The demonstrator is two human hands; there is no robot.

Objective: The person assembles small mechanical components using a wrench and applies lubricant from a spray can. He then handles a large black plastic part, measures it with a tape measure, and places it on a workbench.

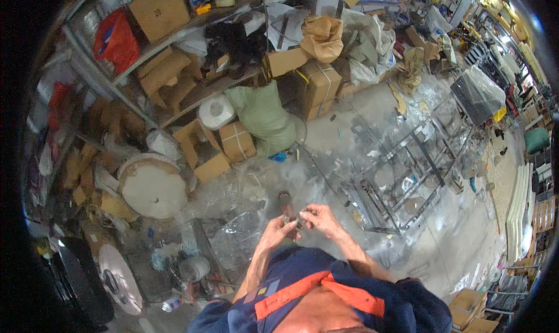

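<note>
My left hand (276, 233) and my right hand (321, 219) are close together in front of my waist, nearly touching. The fingers of both are closed in a pinch around something small and dark, too small and blurred to name. Just beyond the left fingertips a reddish-brown shape (285, 203) with a dark end shows. I cannot tell whether it is held or lies lower down.
Shelves with cardboard boxes (159, 11) run along the far left. A green sack (262, 118), a strapped carton (322, 90) and a round white drum (153, 188) stand on the floor. Metal frames (428, 158) lie to the right among plastic scraps.
</note>
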